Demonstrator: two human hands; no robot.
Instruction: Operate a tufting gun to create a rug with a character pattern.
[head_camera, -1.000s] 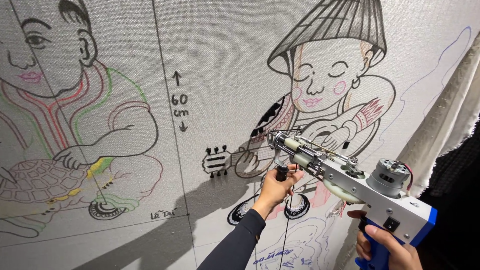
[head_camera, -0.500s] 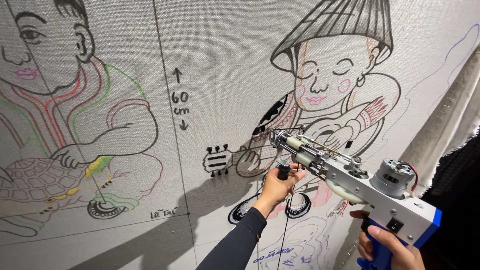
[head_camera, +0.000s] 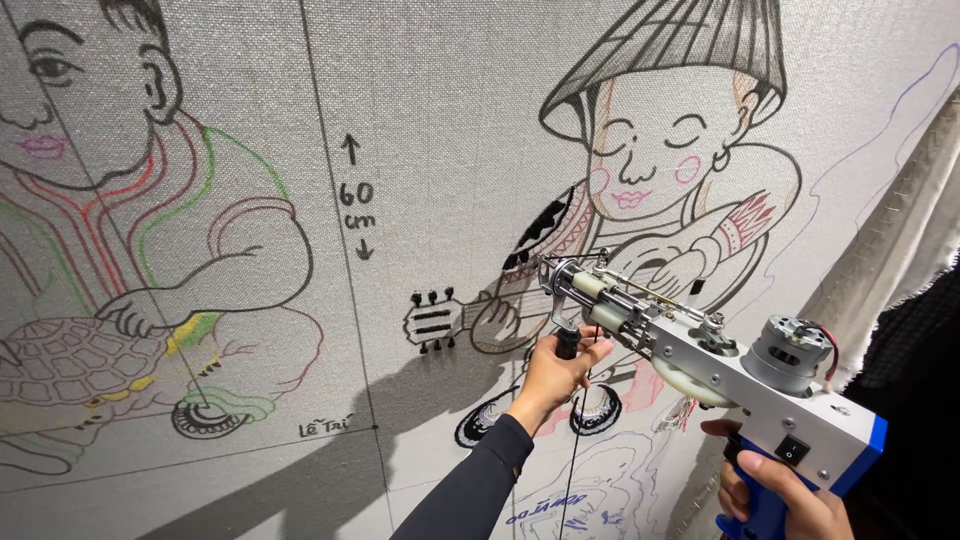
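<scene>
Grey stretched cloth (head_camera: 420, 110) bears drawn figures; left hand (head_camera: 560, 372) clasps the tufting gun (head_camera: 700, 365) front handle, right hand (head_camera: 780, 490) closed around its blue grip.

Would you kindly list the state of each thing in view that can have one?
Tufting gun: held in both hands, its tip at the cloth.
Left hand: closed round the gun's black front handle.
Right hand: gripping the blue rear grip.
Cloth: stretched upright, drawn with figures, partly tufted in black.
Yarn: hanging down below the front handle.
</scene>
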